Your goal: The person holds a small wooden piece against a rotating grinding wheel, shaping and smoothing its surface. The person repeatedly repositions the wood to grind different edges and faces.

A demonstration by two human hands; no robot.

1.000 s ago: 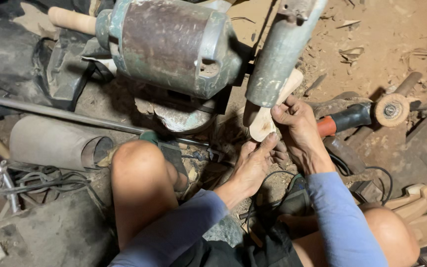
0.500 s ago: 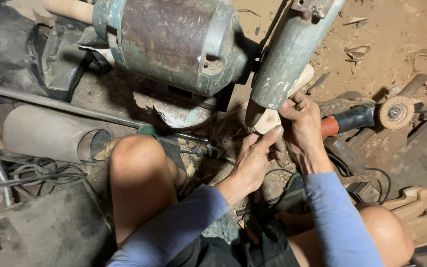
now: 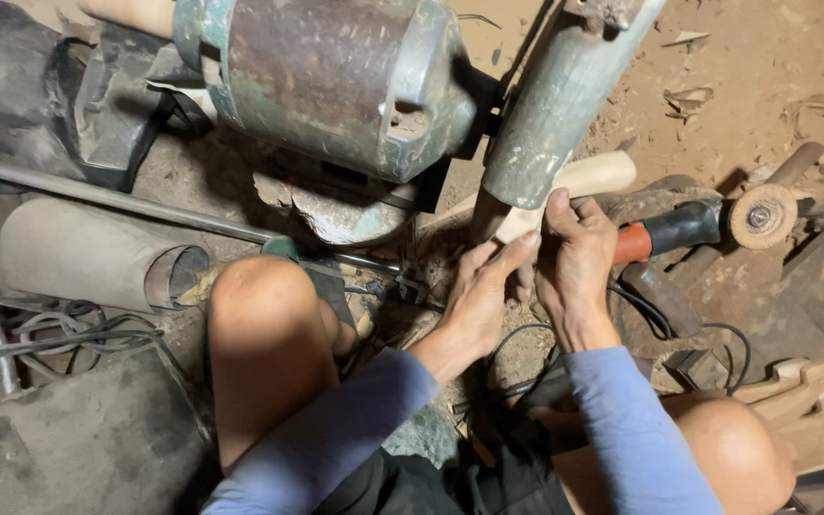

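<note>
Both hands, the left hand and the right hand, are pinching the pale wooden piece with curled fingers under the grinder's guard, best held steadily against it.

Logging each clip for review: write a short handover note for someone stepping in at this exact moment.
Left hand: grip on the near end of the pale wooden piece, fingers up against it.
Right hand: grip on the same piece from the right side.
The piece sits pressed under the greenish guard of the bench motor; the contact point is hidden.
Orange-handled angle grinder lies on the floor to the right, untouched.
Carved wooden parts lie by the right knee.
Done: piece held at the machine. Left: how much shaping remains cannot be told.
</note>
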